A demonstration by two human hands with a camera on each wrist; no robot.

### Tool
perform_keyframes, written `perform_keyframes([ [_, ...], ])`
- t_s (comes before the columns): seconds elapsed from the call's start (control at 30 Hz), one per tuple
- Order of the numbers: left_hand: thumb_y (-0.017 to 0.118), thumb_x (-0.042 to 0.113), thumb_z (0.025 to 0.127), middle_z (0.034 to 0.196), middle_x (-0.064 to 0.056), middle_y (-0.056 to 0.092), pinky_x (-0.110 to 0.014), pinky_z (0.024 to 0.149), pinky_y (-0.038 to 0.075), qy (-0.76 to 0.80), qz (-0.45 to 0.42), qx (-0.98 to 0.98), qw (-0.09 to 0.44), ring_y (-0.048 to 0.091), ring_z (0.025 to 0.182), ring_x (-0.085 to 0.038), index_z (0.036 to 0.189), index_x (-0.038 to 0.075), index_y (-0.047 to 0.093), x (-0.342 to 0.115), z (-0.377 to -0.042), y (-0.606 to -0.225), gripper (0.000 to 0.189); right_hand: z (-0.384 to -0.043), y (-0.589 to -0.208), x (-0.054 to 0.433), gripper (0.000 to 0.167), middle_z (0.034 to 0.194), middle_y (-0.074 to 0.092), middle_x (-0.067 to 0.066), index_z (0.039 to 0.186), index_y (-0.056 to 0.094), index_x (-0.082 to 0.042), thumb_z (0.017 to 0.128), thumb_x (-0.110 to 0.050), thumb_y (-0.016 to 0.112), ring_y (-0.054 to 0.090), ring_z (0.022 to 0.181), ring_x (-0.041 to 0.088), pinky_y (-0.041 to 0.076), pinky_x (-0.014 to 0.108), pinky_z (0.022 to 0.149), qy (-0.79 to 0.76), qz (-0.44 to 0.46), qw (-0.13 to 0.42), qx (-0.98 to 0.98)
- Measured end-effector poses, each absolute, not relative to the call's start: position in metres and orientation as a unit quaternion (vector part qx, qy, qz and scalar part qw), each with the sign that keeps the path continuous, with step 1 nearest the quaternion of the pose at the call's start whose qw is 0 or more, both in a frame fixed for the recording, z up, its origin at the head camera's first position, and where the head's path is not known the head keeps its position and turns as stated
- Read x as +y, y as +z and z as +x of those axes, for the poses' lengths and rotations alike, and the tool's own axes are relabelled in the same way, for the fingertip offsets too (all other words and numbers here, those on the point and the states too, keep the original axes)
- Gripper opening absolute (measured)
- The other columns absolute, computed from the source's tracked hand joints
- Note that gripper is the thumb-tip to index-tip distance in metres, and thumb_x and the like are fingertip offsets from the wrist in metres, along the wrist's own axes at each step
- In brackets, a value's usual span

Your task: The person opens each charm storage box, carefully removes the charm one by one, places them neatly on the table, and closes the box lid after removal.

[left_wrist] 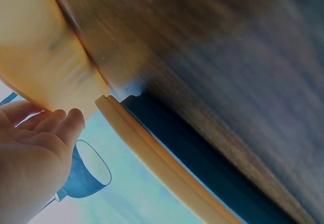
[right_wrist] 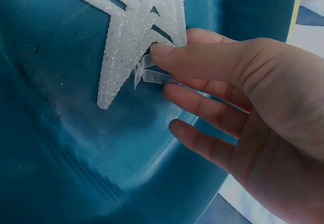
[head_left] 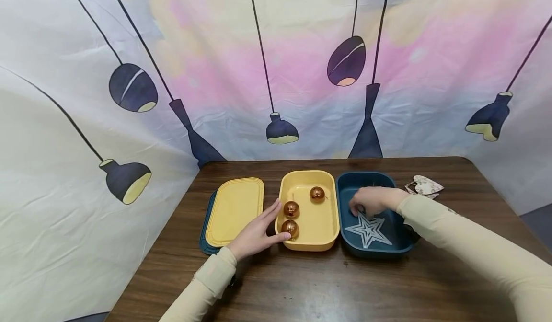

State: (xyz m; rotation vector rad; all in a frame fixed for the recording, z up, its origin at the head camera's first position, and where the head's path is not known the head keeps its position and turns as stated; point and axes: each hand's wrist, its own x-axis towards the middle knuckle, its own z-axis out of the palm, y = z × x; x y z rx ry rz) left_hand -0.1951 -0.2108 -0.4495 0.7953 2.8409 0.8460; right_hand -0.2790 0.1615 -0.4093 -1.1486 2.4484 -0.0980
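Observation:
My right hand (head_left: pixel 374 201) reaches into the dark blue box (head_left: pixel 351 247). Its thumb and forefinger pinch a glittery white star ornament (head_left: pixel 369 231) by one tip, near a clear ribbon loop (right_wrist: pixel 156 76); the other fingers hang loosely curled. The star lies in the box. To the left stands the yellow box (head_left: pixel 315 226) with three shiny copper balls, one of them a copper ball (head_left: pixel 317 194) at the back. My left hand (head_left: pixel 258 231) rests against this box's left side, fingers extended along the wall and thumb at the front left corner.
A yellow lid (head_left: pixel 237 209) lies stacked on a dark blue lid (head_left: pixel 206 246) left of the boxes. Heart ornaments (head_left: pixel 426 186) lie on the wooden table (head_left: pixel 302 288) at the back right. A printed cloth (head_left: pixel 310 97) hangs behind the table.

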Motion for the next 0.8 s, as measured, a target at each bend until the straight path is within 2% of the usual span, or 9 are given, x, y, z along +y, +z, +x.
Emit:
perform_keyframes([
  [0.4,0.062,0.068,0.089,0.168,-0.002,0.015,-0.049,0.116,0.031,0.283,0.261,0.922,0.039,0.025,0.150,-0.024,0.161,0.012,0.024,-0.209,-0.197,-0.451,0.099,-0.281,-0.406,0.167,0.024,0.072,0.053,-0.007,0.090,0.068,-0.018,0.082,0.003,0.078,0.045,0.063,0.007,0.042,0.025,0.060,-0.023,-0.404,0.222,0.887],
  [0.57,0.063,0.067,0.089,0.168,-0.002,0.016,-0.049,0.115,0.032,0.280,0.257,0.924,0.036,0.025,0.150,-0.024,0.161,0.012,0.024,-0.211,-0.197,-0.452,0.098,-0.282,-0.405,0.167,0.022,0.074,0.055,-0.007,0.092,0.070,-0.016,0.083,0.002,0.078,0.048,0.063,0.008,0.044,0.026,0.061,-0.025,-0.406,0.218,0.887],
  [0.63,0.063,0.067,0.089,0.168,-0.002,0.016,-0.048,0.116,0.031,0.279,0.256,0.925,0.036,0.025,0.150,-0.024,0.161,0.012,0.024,-0.211,-0.197,-0.451,0.099,-0.281,-0.404,0.166,0.022,0.081,0.058,-0.004,0.091,0.069,-0.016,0.084,0.003,0.077,0.051,0.068,0.012,0.045,0.028,0.062,-0.020,-0.409,0.212,0.887],
  [0.7,0.063,0.067,0.089,0.168,-0.001,0.015,-0.048,0.116,0.031,0.278,0.255,0.925,0.037,0.024,0.150,-0.023,0.161,0.012,0.024,-0.211,-0.196,-0.451,0.099,-0.279,-0.402,0.166,0.022,0.097,0.066,0.003,0.089,0.069,-0.018,0.084,0.002,0.077,0.061,0.083,0.020,0.046,0.030,0.066,-0.013,-0.410,0.203,0.889],
  [0.8,0.063,0.067,0.089,0.168,0.001,0.014,-0.048,0.116,0.031,0.278,0.257,0.925,0.039,0.024,0.150,-0.023,0.161,0.012,0.024,-0.212,-0.196,-0.451,0.099,-0.277,-0.398,0.166,0.022,0.121,0.063,0.014,0.088,0.068,-0.019,0.083,0.000,0.078,0.062,0.098,0.030,0.048,0.033,0.069,-0.006,-0.404,0.194,0.894],
])
